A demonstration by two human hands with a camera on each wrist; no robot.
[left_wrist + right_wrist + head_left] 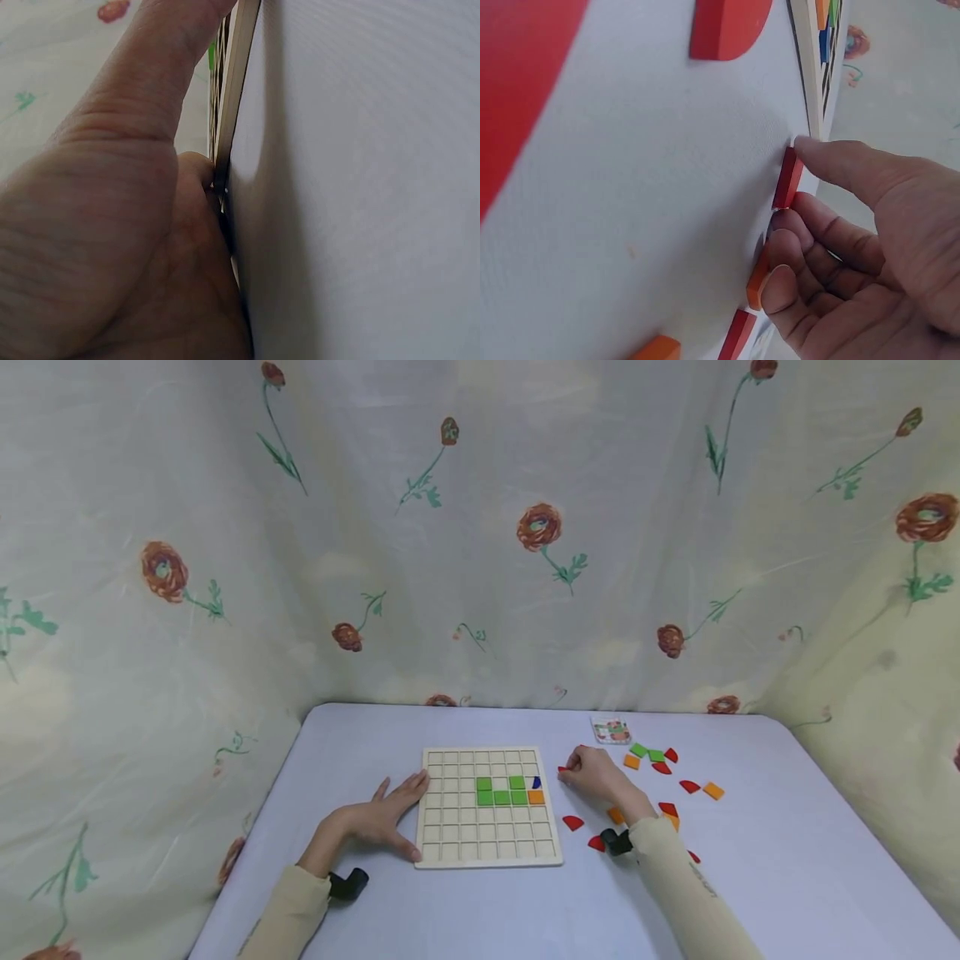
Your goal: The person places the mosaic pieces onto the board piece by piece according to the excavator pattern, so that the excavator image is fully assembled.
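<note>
A pale wooden grid board (450,852) lies on the table, with several green square tiles (501,797), an orange square tile (536,797) and a blue piece (536,782) in its cells. My left hand (378,820) rests against the board's left edge, thumb and fingers spread; the left wrist view shows the palm beside the board's side (238,82). Right of the board, my right hand (596,774) has a red quarter-circle piece (788,178) between thumb and index finger, low at the tabletop. The other fingers curl loosely near an orange piece (757,281).
Loose red quarter-circle pieces (573,822), orange squares (713,791) and green squares (638,750) lie scattered around my right hand and forearm. A small printed card or packet (611,731) is at the back. A flowered curtain (480,610) hangs behind the table.
</note>
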